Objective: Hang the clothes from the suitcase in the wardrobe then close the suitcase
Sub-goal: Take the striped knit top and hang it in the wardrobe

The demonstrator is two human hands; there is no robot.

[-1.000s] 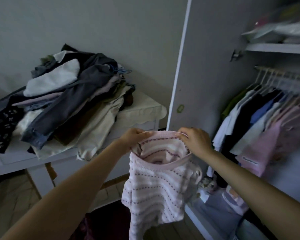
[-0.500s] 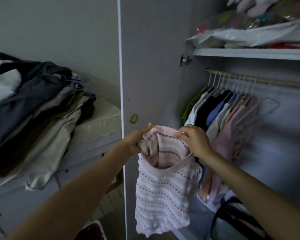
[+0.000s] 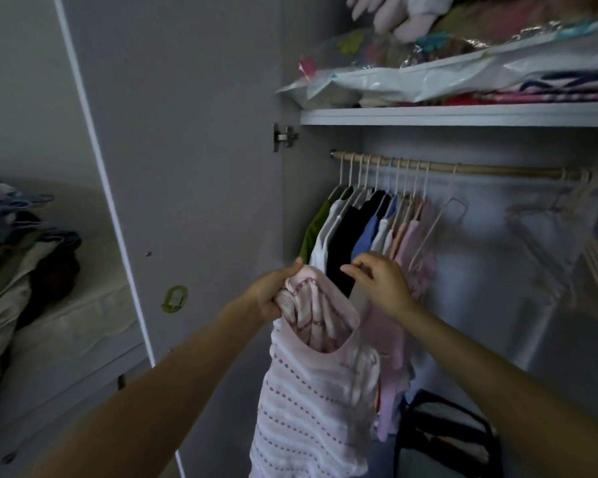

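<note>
The pink striped knit top sits low in the middle of the frame, dangling from one corner of its neckline. The left hand has that corner bunched in a curled fist, and that's the only thing keeping it up. The right hand is just above and to the right, fingers loosely curled and pinching at nothing I can make out; it doesn't look like it has any fabric, more like it's heading for the wardrobe.

No hanger is in the top, so my guess is the next move is grabbing the empty hanger hanging on the rail, centre-right, just past the row of hung clothes.

What could go wrong from here:
- One-handed grip on a slack knit — if the fist loosens while the other hand fiddles with the hanger, the top drops to the wardrobe floor by the black bag at the bottom right.
- That empty hanger sits right against the last pink garment, so yanking it could snag a neighbour off the rail.
- The knit looks stretchy; forcing a hanger through the neckline could pull it out of shape.

The suitcase isn't in view, so I can't tell how much is left. The heap of clothes at the left edge looks like a separate pile.
</note>
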